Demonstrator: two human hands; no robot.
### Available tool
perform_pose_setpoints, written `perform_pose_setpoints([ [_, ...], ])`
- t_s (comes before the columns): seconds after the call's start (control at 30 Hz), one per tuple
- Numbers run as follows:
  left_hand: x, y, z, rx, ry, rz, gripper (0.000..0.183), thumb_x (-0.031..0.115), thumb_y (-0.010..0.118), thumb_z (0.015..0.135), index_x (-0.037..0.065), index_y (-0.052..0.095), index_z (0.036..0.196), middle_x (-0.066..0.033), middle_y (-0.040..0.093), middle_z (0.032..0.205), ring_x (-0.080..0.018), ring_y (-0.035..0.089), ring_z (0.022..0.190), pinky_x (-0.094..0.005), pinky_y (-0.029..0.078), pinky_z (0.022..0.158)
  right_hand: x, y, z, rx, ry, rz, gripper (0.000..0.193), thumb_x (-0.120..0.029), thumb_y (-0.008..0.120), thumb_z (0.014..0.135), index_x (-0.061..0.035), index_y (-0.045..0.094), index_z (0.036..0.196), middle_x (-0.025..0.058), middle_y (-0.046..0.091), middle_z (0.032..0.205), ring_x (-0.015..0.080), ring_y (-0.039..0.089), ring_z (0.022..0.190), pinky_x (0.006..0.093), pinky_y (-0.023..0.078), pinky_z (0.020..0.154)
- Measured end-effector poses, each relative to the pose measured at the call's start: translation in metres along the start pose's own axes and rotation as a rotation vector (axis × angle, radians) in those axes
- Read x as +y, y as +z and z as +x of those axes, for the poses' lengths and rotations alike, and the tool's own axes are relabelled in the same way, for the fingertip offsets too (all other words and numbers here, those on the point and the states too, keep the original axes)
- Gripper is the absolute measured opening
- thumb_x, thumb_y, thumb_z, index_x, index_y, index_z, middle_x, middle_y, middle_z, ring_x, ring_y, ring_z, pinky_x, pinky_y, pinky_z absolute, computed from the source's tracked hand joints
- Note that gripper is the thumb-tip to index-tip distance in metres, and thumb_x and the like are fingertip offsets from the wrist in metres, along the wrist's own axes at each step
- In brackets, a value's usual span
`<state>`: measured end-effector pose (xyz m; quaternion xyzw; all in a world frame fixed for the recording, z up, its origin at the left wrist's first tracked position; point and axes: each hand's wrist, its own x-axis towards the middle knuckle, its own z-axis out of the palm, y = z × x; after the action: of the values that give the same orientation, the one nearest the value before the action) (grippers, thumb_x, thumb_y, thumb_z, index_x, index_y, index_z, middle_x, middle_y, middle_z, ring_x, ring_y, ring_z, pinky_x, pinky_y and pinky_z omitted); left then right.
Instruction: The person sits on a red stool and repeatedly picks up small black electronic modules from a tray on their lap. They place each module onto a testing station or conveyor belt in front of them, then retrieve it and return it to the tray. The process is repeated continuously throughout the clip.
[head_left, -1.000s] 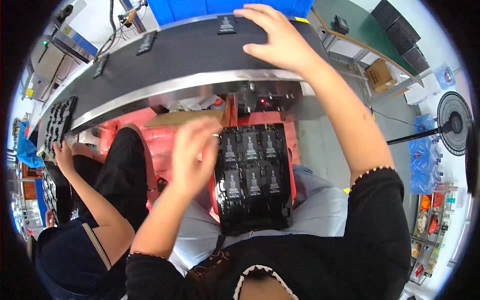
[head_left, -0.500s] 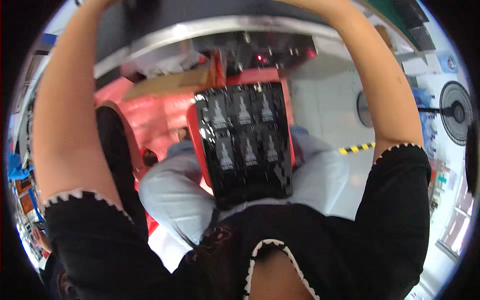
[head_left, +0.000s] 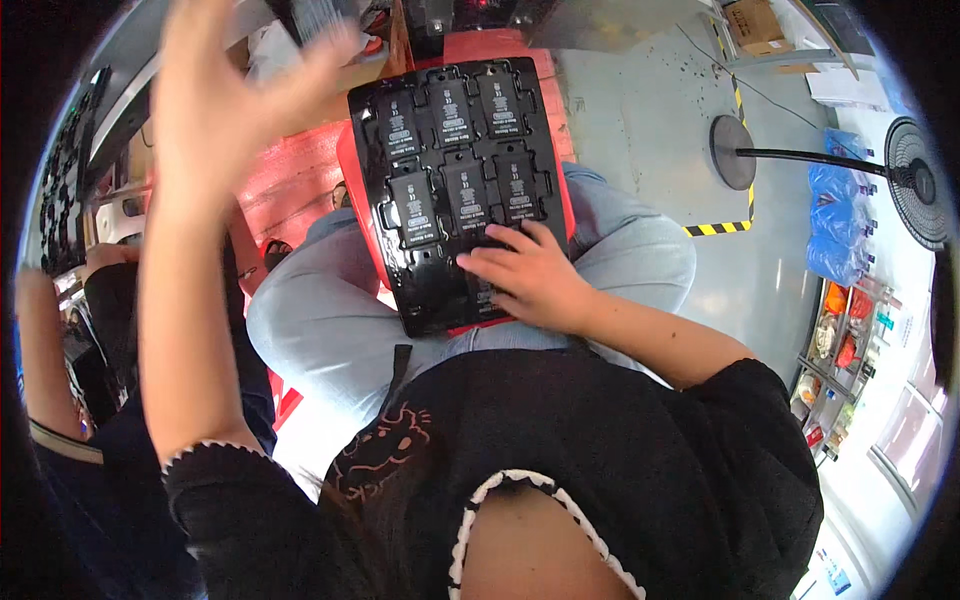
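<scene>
A black plastic tray (head_left: 380, 270) lies between my knees on a red support (head_left: 350, 160), whose edges show at its sides. Flat black rectangular pieces (head_left: 462, 195) with small white print fill several of its pockets. My right hand (head_left: 535, 278) rests palm down on the tray's near right part, fingers spread and touching it, over a printed area partly hidden under the hand. My left hand (head_left: 225, 100) is raised at the upper left, smeared by motion, with its thumb apart from the other fingers. Its fingertips run out of the upper edge; nothing shows in it.
A standing fan (head_left: 915, 185) with a round base (head_left: 733, 152) is at the right. Blue plastic-wrapped bundles (head_left: 838, 215) and a shelf with coloured items (head_left: 835, 355) line the wall. Another person's arm (head_left: 50, 350) is at the left. A cardboard box (head_left: 755, 25) stands far right.
My right hand has come back from beyond the upper edge onto the tray. My left arm has swung nearer, bringing its blurred hand into view. The view has shifted, and the tray appears higher.
</scene>
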<state>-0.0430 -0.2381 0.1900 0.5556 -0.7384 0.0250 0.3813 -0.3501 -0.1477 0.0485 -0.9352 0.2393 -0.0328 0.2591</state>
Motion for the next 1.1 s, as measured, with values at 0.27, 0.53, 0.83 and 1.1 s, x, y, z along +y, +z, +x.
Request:
perform_pose_setpoints([
  [0.27, 0.084, 0.037, -0.207, -0.681, -0.179, -0.122, 0.084, 0.022, 0.08, 0.064, 0.002, 0.043, 0.136, -0.0142, 0.047, 0.131, -0.031, 0.043, 0.125, -0.0549, 0.027, 0.11, 0.012, -0.03, 0.016, 0.415, 0.082, 0.235, 0.035, -0.013, 0.068, 0.083, -0.0069, 0.063, 0.117, 0.0098, 0.067, 0.107, 0.0286, 0.062, 0.102, 0.0391, 0.046, 0.089],
  [0.53, 0.094, 0.063, -0.251, -0.694, -0.147, -0.158, 0.068, 0.023, 0.075, 0.074, 0.011, 0.048, 0.136, -0.008, 0.048, 0.136, -0.0287, 0.037, 0.136, -0.0586, 0.016, 0.114, 0.021, -0.143, 0.077, 0.734, 0.063, 0.229, 0.027, -0.012, 0.067, 0.089, -0.0026, 0.066, 0.114, 0.0059, 0.072, 0.094, 0.0102, 0.066, 0.083, 0.0257, 0.052, 0.078],
  [0.83, 0.101, 0.066, -0.257, -0.636, -0.281, 0.007, 0.062, 0.022, 0.072, 0.076, 0.006, 0.051, 0.132, -0.022, 0.034, 0.148, -0.034, 0.033, 0.138, -0.0576, 0.023, 0.11, 0.082, -0.27, 0.259, 0.668, -0.067, 0.073, 0.055, -0.019, 0.071, 0.077, -0.0013, 0.055, 0.126, 0.0209, 0.052, 0.127, 0.0325, 0.05, 0.119, 0.0392, 0.041, 0.1],
  [1.1, 0.08, 0.062, -0.249, -0.631, -0.122, -0.066, 0.063, 0.022, 0.077, 0.071, 0.013, 0.054, 0.129, -0.006, 0.049, 0.139, -0.023, 0.046, 0.129, -0.0496, 0.033, 0.1, 0.09, -0.339, 0.338, -0.129, 0.3, -0.026, 0.087, -0.025, 0.074, 0.062, 0.0005, 0.041, 0.139, 0.0266, 0.046, 0.136, 0.0362, 0.052, 0.119, 0.042, 0.044, 0.1],
])
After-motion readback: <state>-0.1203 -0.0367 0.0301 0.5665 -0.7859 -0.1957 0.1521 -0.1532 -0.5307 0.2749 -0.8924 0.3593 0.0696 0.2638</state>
